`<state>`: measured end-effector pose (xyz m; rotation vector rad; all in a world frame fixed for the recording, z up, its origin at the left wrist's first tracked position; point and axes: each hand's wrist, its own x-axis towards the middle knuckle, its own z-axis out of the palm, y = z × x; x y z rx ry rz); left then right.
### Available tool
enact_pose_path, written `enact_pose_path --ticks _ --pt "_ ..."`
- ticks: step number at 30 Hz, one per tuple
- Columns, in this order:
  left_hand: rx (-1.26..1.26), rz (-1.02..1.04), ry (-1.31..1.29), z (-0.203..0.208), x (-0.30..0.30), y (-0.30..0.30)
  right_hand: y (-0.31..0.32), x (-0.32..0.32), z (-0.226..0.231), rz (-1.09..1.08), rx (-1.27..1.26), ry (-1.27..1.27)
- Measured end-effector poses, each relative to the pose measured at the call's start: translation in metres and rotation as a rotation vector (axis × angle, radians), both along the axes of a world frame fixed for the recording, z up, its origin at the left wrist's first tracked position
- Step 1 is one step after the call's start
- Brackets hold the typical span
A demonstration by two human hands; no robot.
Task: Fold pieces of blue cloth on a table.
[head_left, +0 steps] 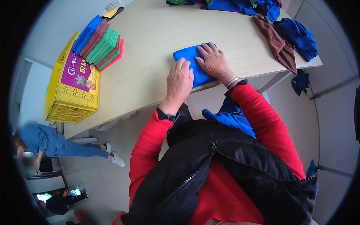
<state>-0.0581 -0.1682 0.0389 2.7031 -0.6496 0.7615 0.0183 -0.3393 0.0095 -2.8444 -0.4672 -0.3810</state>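
Observation:
A folded blue cloth, towel-like, lies near the front edge of the table. Pressed flat on its right part is my right hand, fingers spread. My left hand is at the cloth's left edge, fingers stretched out and close together, back of the hand upward. Whether its fingertips touch the cloth or hover just above it, I cannot tell. Neither hand grips anything. Another blue cloth is draped over my lap, partly hidden by my right arm and the black jacket.
On the left a yellow crate stands beside folded cloths in blue, brown, green and red. Crumpled brown cloth and blue cloth lie at the right, with more heaped cloths at the far edge. A person in denim is beyond the left side.

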Motion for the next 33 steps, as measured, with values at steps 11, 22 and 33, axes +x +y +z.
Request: enact_pose_path --ticks 11,22,33 --pt "0.039 0.083 0.249 -0.036 0.013 -0.007 -0.01 -0.003 0.005 0.036 0.058 0.028" --pt "0.012 0.097 0.234 -0.037 0.019 -0.005 0.015 -0.013 -0.004 0.32 -0.11 -0.125" --pt "-0.03 0.088 0.233 -0.035 0.014 -0.003 -0.031 0.007 -0.006 0.076 0.06 0.095"
